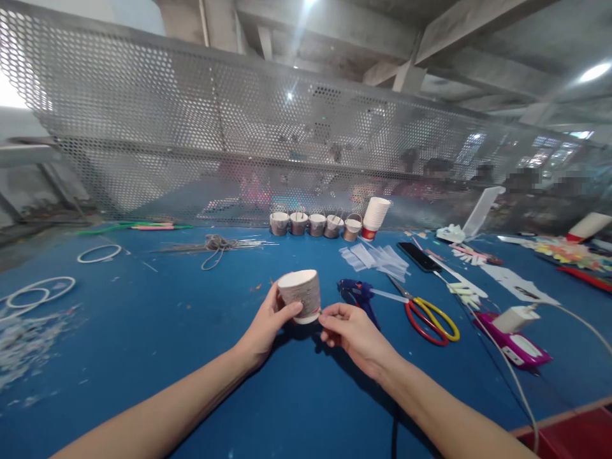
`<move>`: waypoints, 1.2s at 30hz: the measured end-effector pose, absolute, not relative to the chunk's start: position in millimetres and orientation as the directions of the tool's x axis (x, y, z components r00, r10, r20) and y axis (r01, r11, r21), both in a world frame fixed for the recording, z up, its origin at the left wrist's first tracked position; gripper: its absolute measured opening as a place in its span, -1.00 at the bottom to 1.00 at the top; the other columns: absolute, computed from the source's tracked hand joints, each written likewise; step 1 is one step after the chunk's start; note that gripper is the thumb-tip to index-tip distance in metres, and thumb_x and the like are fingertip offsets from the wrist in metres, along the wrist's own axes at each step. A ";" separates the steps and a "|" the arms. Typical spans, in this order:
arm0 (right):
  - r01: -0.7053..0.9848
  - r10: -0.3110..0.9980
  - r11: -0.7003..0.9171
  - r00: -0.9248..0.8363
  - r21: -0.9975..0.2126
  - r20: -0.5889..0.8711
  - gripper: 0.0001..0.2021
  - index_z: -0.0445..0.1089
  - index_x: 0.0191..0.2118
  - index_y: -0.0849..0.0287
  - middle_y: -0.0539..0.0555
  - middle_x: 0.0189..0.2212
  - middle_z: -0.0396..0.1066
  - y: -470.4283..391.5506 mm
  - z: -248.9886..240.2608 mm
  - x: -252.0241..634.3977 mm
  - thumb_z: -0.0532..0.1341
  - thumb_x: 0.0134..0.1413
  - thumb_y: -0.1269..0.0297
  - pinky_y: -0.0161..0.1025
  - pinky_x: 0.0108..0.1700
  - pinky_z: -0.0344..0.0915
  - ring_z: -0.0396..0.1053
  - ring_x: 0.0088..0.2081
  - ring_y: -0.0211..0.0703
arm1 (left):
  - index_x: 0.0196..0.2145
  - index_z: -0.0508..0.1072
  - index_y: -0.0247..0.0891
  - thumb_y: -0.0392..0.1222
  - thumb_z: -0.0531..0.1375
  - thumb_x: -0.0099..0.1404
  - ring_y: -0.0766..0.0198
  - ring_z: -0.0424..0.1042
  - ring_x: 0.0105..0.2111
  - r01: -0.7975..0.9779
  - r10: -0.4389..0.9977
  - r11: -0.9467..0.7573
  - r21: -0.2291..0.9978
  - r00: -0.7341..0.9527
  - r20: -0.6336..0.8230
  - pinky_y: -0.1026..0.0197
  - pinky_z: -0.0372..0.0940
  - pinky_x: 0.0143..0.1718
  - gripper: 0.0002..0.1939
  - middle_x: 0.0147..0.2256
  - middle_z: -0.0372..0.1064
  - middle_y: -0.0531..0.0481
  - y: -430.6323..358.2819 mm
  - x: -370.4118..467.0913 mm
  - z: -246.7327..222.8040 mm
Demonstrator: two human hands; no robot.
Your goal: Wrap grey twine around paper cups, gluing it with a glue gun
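Note:
A paper cup [306, 294] wrapped in greyish cord is held tilted above the blue table, its pale rim facing up. My left hand [273, 322] grips it from the left, thumb across the front. At the cup's lower right edge, my right hand [351, 331] has thumb and index finger pinched together; what is between them is too small to make out. A blue glue gun [358, 292] lies just beyond my right hand. Scissors [428, 319] with red and yellow handles rest to its right.
Several small wrapped cups [316, 224] and a stack of paper cups [375, 217] line the back near a perforated metal screen [191, 115]. Wires [220, 243], translucent strips [375, 258], a phone [419, 256] and a purple power strip [516, 341] with cables lie about.

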State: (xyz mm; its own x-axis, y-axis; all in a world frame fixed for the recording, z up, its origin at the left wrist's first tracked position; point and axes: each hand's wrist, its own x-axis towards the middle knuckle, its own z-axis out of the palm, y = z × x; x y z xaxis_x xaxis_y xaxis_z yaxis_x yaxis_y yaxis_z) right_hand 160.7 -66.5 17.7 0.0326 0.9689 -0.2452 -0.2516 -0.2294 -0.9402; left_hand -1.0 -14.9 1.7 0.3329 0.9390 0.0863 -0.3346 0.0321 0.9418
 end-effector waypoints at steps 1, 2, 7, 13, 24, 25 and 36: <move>-0.256 0.970 -0.227 0.026 -0.939 -0.242 -0.64 0.32 -0.48 0.24 -0.07 -0.71 0.32 -67.3 17.9 161.6 0.44 -0.36 0.16 -0.38 -0.54 0.07 0.24 -0.63 -0.36 | 0.01 0.36 -0.20 -0.15 0.34 0.07 0.07 0.35 -0.01 -0.341 0.938 0.034 0.940 0.335 0.087 0.13 0.21 -0.02 -0.47 -0.07 0.45 -0.10 -14.3 -0.6 1.5; -0.269 0.971 -0.224 0.020 -0.937 -0.238 -0.66 0.31 -0.50 0.24 -0.08 -0.73 0.31 -68.2 18.2 162.4 0.43 -0.34 0.16 -0.38 -0.56 0.04 0.20 -0.66 -0.38 | 0.02 0.36 -0.20 -0.16 0.34 0.08 0.06 0.34 0.01 -0.345 0.937 0.037 0.938 0.338 0.088 0.12 0.18 0.02 -0.47 -0.05 0.44 -0.10 -13.9 -0.2 1.3; -0.386 0.967 -0.247 -0.034 -0.889 -0.253 -0.71 0.24 -0.54 0.18 -0.13 -0.78 0.27 -69.4 20.2 163.1 0.38 -0.31 0.23 -0.39 -0.60 -0.04 0.08 -0.74 -0.45 | 0.01 0.38 -0.22 -0.17 0.35 0.07 0.05 0.35 0.00 -0.363 0.934 0.042 0.931 0.345 0.093 0.13 0.17 0.02 -0.47 -0.05 0.46 -0.12 -14.3 1.0 0.1; -0.362 0.964 -0.266 -0.091 -0.894 -0.250 -0.79 0.24 -0.47 0.17 -0.14 -0.67 0.30 -70.3 22.2 165.1 0.29 -0.28 0.29 -0.40 -0.61 -0.13 0.00 -0.74 -0.49 | 0.05 0.36 -0.20 -0.19 0.37 0.03 0.04 0.31 0.05 -0.355 0.933 0.052 0.933 0.350 0.082 0.15 0.16 0.04 -0.40 0.02 0.42 -0.13 -16.5 0.6 1.9; 0.469 0.954 0.211 0.094 -0.857 0.286 -0.85 0.41 -0.46 0.20 -0.11 -0.62 0.09 -78.5 21.7 167.6 0.16 0.00 0.26 -0.31 -0.49 0.02 0.05 -0.56 -0.30 | 0.02 0.34 -0.19 -0.16 0.37 0.04 0.03 0.32 0.05 -0.302 0.931 0.049 0.952 0.358 0.065 0.12 0.17 0.05 -0.43 0.01 0.43 -0.13 -14.9 1.6 1.0; 0.496 0.947 0.233 0.082 -0.837 0.312 -0.85 0.41 -0.46 0.20 -0.10 -0.62 0.10 -78.9 21.1 167.6 0.16 0.01 0.27 -0.30 -0.48 0.02 0.06 -0.55 -0.30 | 0.01 0.35 -0.19 -0.16 0.36 0.05 0.02 0.32 0.06 -0.301 0.932 0.047 0.953 0.358 0.067 0.12 0.17 0.05 -0.44 0.01 0.43 -0.12 -14.8 1.8 1.4; 0.531 0.898 0.341 0.059 -0.776 0.435 -0.82 0.41 -0.50 0.19 -0.11 -0.62 0.06 -81.7 20.0 164.8 0.14 0.07 0.31 -0.34 -0.50 0.05 0.06 -0.57 -0.32 | -0.02 0.30 -0.24 -0.08 0.35 0.03 -0.02 0.39 0.01 -0.229 0.923 0.036 0.973 0.381 0.056 0.06 0.25 -0.01 -0.43 -0.05 0.47 -0.16 -15.4 3.9 5.5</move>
State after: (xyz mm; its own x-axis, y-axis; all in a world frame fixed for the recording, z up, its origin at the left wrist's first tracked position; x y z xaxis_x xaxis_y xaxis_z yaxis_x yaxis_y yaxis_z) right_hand 164.8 -81.7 20.0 0.0590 0.8984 0.4351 0.5312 0.3408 -0.7757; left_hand 3.9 -15.4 5.5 0.3812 0.9228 0.0559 -0.2292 0.0358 0.9727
